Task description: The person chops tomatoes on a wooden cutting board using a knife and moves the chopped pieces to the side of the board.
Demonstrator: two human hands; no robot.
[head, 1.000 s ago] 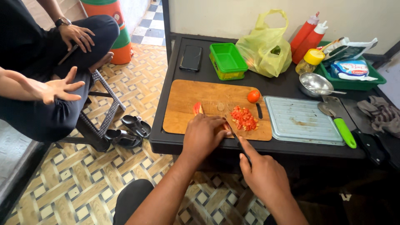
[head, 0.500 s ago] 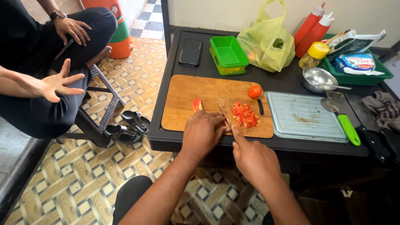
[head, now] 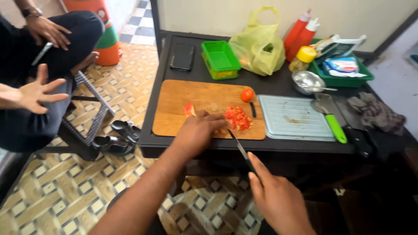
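Wooden board (head: 191, 98) sits near table's front edge w/ bare wood to the left; chopped tomato pile (head: 237, 117) lies at its front right, just beside left hand (head: 196, 132), which rests curled on the board, what's under the fingers hidden. Right hand (head: 278, 200) is off the table edge, gripping the knife (head: 238, 146), handle mostly covered. Vs 0.5 s ago, right hand has pulled back toward the body.

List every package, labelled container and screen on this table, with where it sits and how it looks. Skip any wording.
Phone: flat black slab, dark screen, far left of the table.
Yellow plastic bag: crumpled, at the back, beside the green tub.
Two red squeeze bottles: tall, white caps, right of the bag.
Blue and white packet: soft pouch in the green tray.
Yellow-lidded jar: small, beside the tray.
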